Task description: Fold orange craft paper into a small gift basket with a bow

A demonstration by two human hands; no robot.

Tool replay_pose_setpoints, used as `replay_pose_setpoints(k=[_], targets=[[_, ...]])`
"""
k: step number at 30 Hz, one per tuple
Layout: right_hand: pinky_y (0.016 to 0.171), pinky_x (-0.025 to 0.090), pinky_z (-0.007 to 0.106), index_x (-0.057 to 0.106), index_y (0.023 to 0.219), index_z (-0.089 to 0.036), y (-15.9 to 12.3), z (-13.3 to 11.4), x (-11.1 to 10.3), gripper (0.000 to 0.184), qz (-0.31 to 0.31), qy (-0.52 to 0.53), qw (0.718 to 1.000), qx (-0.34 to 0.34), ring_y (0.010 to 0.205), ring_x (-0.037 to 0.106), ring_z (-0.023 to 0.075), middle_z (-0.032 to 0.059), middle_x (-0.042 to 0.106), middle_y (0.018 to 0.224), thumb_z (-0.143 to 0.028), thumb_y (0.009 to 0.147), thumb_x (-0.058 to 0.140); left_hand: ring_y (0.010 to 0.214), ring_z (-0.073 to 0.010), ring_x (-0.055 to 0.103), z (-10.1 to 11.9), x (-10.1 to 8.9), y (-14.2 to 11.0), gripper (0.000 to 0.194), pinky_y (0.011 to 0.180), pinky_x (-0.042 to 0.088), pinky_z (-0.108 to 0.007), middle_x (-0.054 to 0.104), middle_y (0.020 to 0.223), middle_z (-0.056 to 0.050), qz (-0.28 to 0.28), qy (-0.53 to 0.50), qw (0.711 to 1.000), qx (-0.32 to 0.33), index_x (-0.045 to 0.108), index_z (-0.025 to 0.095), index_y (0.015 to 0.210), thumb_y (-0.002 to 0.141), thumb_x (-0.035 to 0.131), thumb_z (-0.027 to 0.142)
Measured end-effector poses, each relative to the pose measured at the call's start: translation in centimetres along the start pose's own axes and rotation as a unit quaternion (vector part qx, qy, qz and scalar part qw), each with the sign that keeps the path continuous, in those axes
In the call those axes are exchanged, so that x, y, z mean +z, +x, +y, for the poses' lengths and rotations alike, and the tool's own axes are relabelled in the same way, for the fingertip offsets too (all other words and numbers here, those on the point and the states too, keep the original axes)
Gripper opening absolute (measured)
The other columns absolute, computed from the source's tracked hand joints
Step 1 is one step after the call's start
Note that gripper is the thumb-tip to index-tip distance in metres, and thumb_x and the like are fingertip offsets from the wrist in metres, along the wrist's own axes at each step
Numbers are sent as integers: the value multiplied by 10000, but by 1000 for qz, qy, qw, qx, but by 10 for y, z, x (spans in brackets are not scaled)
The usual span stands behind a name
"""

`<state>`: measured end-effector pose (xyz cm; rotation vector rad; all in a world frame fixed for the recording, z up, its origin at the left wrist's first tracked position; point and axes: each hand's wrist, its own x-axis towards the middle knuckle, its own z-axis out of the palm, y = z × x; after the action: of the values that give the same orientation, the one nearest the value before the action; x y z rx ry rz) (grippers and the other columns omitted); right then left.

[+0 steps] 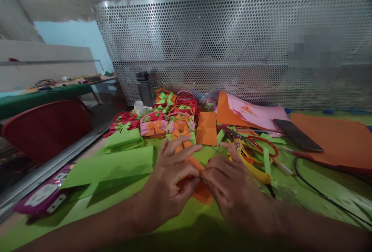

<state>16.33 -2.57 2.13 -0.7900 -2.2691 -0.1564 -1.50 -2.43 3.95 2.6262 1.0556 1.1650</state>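
At the front middle of the table, my left hand (170,182) pinches a folded piece of orange paper (205,194) between thumb and forefinger, its other fingers stretched forward. My right hand (232,186) grips the same piece from the right, its fingertips meeting the left ones. Part of the paper is hidden behind the fingers. Just beyond it lies a flat orange strip (207,128). Small paper bags with bows, including a pink one (153,127), stand in rows past my left hand. A rolled green sheet (110,167) lies to the left.
On the right lie a yellow tool (258,172), a dark phone (298,135), orange sheets (334,139) and a black cable (319,190). A purple power strip (46,194) is at the left edge. A bottle (144,91) stands before the perforated metal panel (203,43).
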Motion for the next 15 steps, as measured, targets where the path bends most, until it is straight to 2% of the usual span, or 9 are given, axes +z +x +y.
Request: replay_pose_setpoints(k=[10, 15], targets=[[982, 156, 504, 534, 792, -176, -1, 1, -3, 200, -4, 1, 1000, 5, 688, 508, 151, 16, 573, 728, -50, 823, 381, 1240, -269, 353, -4, -7, 1, 169, 1010, 230, -593, 580, 1198, -68, -3, 12, 1000, 9, 580, 185, 711, 731, 495, 40], [987, 144, 510, 538, 808, -170, 1, 4, -5, 206, -5, 3, 1000, 16, 706, 516, 155, 17, 578, 740, -30, 807, 387, 1235, -273, 367, -13, -17, 4, 147, 1006, 257, -576, 578, 1192, -93, -20, 38, 999, 5, 578, 184, 727, 758, 485, 74]])
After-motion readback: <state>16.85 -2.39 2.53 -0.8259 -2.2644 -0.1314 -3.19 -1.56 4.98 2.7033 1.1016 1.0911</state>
